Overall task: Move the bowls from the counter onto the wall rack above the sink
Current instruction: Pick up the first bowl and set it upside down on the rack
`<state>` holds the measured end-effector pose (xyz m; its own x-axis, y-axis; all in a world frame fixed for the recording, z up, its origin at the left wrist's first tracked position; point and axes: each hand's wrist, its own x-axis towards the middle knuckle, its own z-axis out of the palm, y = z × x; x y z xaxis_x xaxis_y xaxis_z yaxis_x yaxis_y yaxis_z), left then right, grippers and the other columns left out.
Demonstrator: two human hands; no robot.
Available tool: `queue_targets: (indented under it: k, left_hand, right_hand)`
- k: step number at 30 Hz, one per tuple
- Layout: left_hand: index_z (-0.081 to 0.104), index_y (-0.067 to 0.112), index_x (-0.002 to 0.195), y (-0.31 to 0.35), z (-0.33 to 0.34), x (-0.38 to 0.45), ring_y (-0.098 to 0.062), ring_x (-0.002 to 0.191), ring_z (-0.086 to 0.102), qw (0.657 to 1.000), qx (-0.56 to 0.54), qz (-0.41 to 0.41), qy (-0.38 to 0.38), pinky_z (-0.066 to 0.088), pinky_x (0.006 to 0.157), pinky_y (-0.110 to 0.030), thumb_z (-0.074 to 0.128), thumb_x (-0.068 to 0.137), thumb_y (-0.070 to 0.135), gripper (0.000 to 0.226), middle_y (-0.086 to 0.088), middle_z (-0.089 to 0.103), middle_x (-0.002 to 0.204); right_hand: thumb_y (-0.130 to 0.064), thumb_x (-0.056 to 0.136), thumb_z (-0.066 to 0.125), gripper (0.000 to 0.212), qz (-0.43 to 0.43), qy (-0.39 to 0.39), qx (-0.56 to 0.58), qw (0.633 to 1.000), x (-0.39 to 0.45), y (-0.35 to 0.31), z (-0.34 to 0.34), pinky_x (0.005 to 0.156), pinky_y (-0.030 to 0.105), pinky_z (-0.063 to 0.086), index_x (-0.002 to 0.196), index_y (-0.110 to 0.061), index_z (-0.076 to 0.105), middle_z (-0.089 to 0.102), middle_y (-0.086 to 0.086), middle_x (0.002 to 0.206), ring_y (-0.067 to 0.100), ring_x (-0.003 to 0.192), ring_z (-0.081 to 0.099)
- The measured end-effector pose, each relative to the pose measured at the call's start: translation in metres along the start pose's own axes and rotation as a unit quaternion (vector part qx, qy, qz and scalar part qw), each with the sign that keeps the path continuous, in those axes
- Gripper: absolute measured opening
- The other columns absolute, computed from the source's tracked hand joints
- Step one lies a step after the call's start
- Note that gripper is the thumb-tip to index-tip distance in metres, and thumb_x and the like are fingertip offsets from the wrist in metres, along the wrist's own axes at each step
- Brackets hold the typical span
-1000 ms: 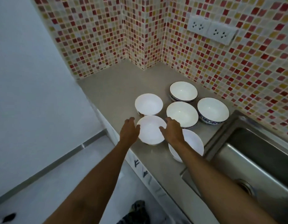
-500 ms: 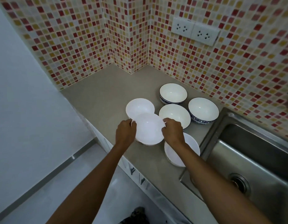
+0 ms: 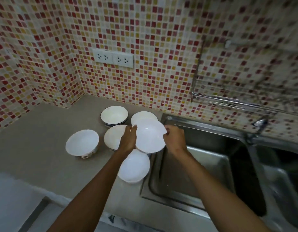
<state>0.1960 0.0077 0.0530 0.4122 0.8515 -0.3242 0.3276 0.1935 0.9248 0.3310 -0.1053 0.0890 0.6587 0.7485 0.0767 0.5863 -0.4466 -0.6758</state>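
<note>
- Above the counter's (image 3: 36, 148) sink-side edge, a smooth, round white bowl (image 3: 150, 135) is held in the air, opening up.
- Left hand (image 3: 128, 139) and right hand (image 3: 174, 139) clasp opposite rims, fingers curled closed on it.
- Five glossy bowls sit on the matte grey counter; a steel sink (image 3: 203, 164), wire wall rack (image 3: 228, 99) and mosaic tiles surround.

white bowl (image 3: 150, 135) lifted, five bowls (image 3: 82, 142) on counter (image 3: 36, 139)
</note>
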Motion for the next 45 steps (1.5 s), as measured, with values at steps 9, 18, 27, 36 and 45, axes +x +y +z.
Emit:
queue_targets:
  k: [9, 18, 27, 36, 45]
  left_hand:
    - [0.050, 0.023, 0.132, 0.021, 0.119, -0.031, -0.029, 0.121, 0.055, 0.975, -0.169, -0.052, -0.134, 0.042, 0.104, -0.052, 0.041, 0.086, 0.065, 0.063, -0.006, 0.059, 0.130]
    - [0.062, 0.034, 0.103, 0.064, 0.192, -0.054, -0.024, 0.100, 0.065, 0.974, -0.146, 0.013, -0.176, 0.052, 0.092, -0.047, 0.038, 0.093, 0.055, 0.033, 0.001, 0.069, 0.106]
    - [0.049, 0.036, 0.123, 0.108, 0.246, -0.063, -0.023, 0.101, 0.064, 0.973, -0.149, 0.072, -0.161, 0.053, 0.091, -0.042, 0.034, 0.091, 0.061, 0.043, -0.002, 0.066, 0.113]
    - [0.045, 0.035, 0.118, 0.191, 0.253, -0.055, -0.026, 0.103, 0.060, 0.961, -0.144, 0.194, -0.132, 0.057, 0.081, -0.040, 0.030, 0.097, 0.052, 0.030, -0.002, 0.057, 0.119]
    - [0.027, 0.028, 0.139, 0.239, 0.291, -0.043, -0.003, 0.096, 0.049, 0.920, 0.009, 0.381, -0.090, 0.047, 0.056, -0.005, 0.038, 0.098, 0.040, 0.044, 0.004, 0.039, 0.127]
  right_hand:
    - [-0.013, 0.091, 0.049, 0.037, 0.226, -0.060, 0.269, 0.934, -0.013, 0.089, -0.074, 0.080, 0.045, 0.057, 0.128, -0.018, 0.054, 0.059, 0.009, 0.116, 0.023, 0.094, 0.057]
    - [-0.027, 0.090, 0.059, 0.040, 0.253, -0.039, 0.392, 0.884, -0.013, 0.137, -0.137, 0.069, 0.035, 0.056, 0.129, -0.024, 0.049, 0.057, -0.002, 0.105, 0.017, 0.091, 0.056]
    - [-0.039, 0.094, 0.053, 0.021, 0.147, -0.004, 0.339, 0.929, 0.003, 0.146, -0.220, 0.090, 0.043, 0.053, 0.112, -0.030, 0.055, 0.062, 0.002, 0.114, 0.022, 0.103, 0.058]
    - [-0.032, 0.100, 0.045, 0.033, -0.033, 0.225, 0.161, 0.960, 0.058, 0.164, -0.288, 0.061, 0.026, 0.049, 0.091, -0.012, 0.069, 0.066, 0.004, 0.071, 0.014, 0.062, 0.060]
    - [-0.036, 0.099, 0.017, 0.061, -0.051, 0.224, -0.276, 0.933, 0.100, 0.215, -0.274, 0.118, 0.039, 0.016, 0.137, 0.002, 0.045, 0.045, 0.020, 0.143, 0.030, 0.137, 0.040]
